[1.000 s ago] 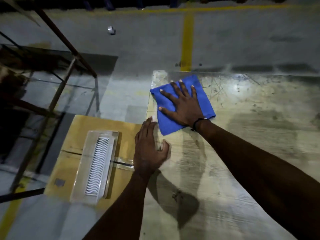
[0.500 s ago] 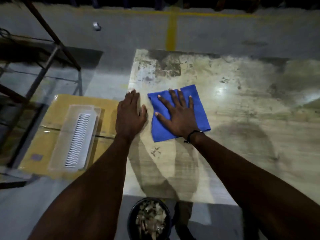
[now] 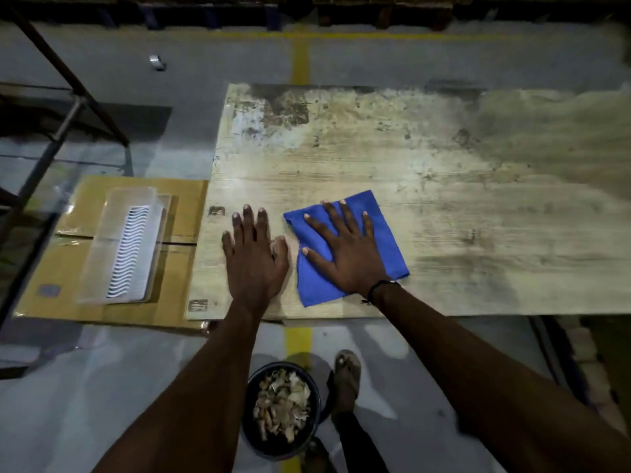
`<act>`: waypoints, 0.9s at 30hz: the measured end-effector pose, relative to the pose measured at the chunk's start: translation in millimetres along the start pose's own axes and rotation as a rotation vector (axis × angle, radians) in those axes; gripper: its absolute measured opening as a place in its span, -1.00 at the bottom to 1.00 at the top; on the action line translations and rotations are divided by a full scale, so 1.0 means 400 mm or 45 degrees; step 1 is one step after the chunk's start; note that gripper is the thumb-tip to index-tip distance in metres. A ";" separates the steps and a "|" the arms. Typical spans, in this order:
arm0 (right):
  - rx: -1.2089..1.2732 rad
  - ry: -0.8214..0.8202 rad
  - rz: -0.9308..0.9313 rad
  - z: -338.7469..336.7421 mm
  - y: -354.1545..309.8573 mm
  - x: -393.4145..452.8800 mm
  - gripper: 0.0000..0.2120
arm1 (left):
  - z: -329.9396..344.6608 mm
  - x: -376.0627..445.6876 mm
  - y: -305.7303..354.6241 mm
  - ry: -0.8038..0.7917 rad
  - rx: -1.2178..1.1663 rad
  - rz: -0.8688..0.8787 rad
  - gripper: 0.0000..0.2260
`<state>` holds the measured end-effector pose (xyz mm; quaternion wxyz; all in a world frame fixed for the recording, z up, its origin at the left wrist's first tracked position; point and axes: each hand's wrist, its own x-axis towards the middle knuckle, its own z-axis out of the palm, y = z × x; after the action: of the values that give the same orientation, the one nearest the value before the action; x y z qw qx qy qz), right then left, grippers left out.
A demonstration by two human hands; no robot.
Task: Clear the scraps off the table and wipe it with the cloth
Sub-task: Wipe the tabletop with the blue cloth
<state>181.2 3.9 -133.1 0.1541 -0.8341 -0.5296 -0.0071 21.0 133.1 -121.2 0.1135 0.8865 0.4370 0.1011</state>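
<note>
A dim concrete floor point(image 3: 444, 59) with yellow painted lines runs under a worn, pale wood-grain table point(image 3: 426, 172), stained dark along its far edge and right side. On the table's near left part lies the blue cloth point(image 3: 321, 278), spread flat and turned a little askew, its near corner close to the table's near edge. The right hand point(image 3: 345, 254) lies on top of the cloth, palm down, fingers spread wide and straight, pressing rather than gripping; nothing is closed in it. A dark band circles that wrist. Just left of the cloth, the left hand point(image 3: 252, 257) rests flat on the bare tabletop, fingers extended and close together, thumb out toward the cloth's left edge without clearly touching it; it holds nothing. On the floor at the near side, between the two forearms, stands a dark round bin point(image 3: 309, 442) with pale scraps point(image 3: 281, 407) heaped inside, and a sandalled foot point(image 3: 346, 377) just to its right. Left of the table, a flattened cardboard box point(image 3: 184, 199) carries a clear plastic tray point(image 3: 126, 250) with a white wavy insert. A metal frame point(image 3: 61, 128) stands far left.
</note>
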 end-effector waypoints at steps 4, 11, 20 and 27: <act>-0.027 0.051 0.066 -0.013 0.029 -0.076 -0.37 | 0.001 -0.082 0.032 -0.012 -0.006 -0.001 -0.36; -0.020 0.001 0.181 -0.041 0.026 -0.133 -0.35 | 0.005 -0.128 0.041 0.003 0.003 0.023 -0.37; -0.059 0.052 0.195 -0.036 0.020 -0.138 -0.35 | -0.008 -0.055 -0.004 -0.056 -0.062 0.165 -0.36; -0.068 0.081 0.221 -0.044 0.010 -0.147 -0.36 | -0.034 0.054 -0.075 -0.135 -0.089 0.347 -0.40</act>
<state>161.6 -54.2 -127.7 0.1487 -0.8801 -0.4497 -0.0344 7.5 169.9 -115.4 0.1524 0.9372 0.3024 0.0839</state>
